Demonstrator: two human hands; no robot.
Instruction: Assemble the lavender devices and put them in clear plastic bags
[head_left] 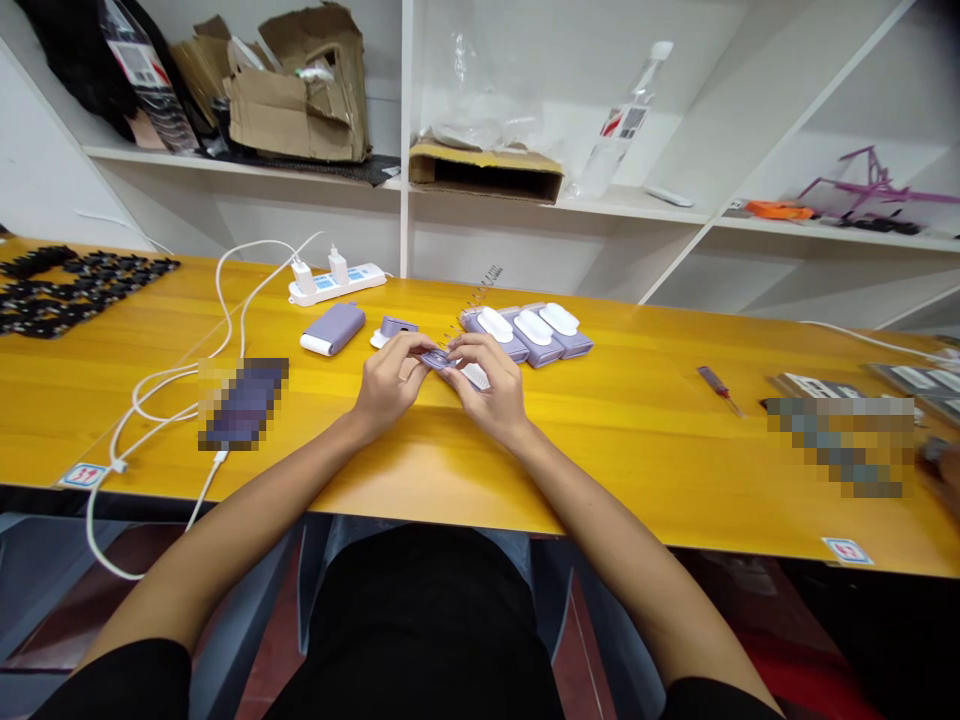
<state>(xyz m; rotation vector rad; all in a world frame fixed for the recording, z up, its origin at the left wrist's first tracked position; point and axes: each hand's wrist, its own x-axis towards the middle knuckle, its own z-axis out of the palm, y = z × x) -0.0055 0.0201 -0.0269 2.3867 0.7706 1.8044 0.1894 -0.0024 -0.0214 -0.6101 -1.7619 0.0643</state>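
Over the yellow table, my left hand [391, 385] and my right hand [491, 388] meet, fingertips closed on a small flat purple-grey piece [435, 358]. Its exact kind is too small to make out. Part of a white, ridged-looking object [475, 375] shows under my right fingers. Just behind my left hand is a purple part with a white end [397, 327]. Several purple cases with white oval tops [534, 328] stand side by side behind my right hand. A purple and white rounded case [334, 328] lies farther left.
A white power strip [337, 284] with plugs and looping white cables sits at the back left. Near it lies a blurred phone [246, 405]. A screwdriver [718, 388] rests to the right. Black parts [82, 285] cover the far left; shelves [630, 200] rise behind.
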